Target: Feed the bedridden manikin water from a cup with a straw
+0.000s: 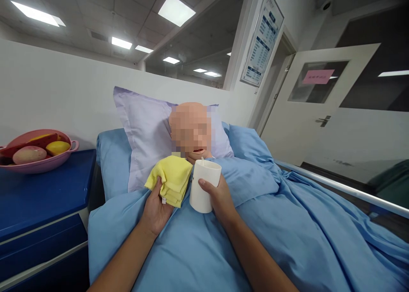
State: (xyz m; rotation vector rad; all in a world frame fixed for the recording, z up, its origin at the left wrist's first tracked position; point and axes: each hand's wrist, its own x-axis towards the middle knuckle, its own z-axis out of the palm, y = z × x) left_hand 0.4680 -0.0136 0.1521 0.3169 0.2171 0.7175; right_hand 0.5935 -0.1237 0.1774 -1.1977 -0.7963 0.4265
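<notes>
A folded yellow towel [171, 177] is gripped in my left hand [156, 211], thumb on its near face. My right hand [220, 196] is wrapped round a white cup [202, 194], which stands nearly upright with something thin and pale poking above its rim. The cup is just right of the towel. Behind both lies a manikin [191, 121], its head on a lilac pillow [143, 126] and its mouth slightly open. A blue quilt [249, 181] covers its body, and both hands are over this quilt.
On the left, a blue bedside cabinet [54, 194] carries a pink basket [41, 164] of fruit. A metal bed rail [338, 185] runs along the right side. Beyond it a white door [300, 113] stands ajar. A white wall [64, 87] rises behind the bed's head.
</notes>
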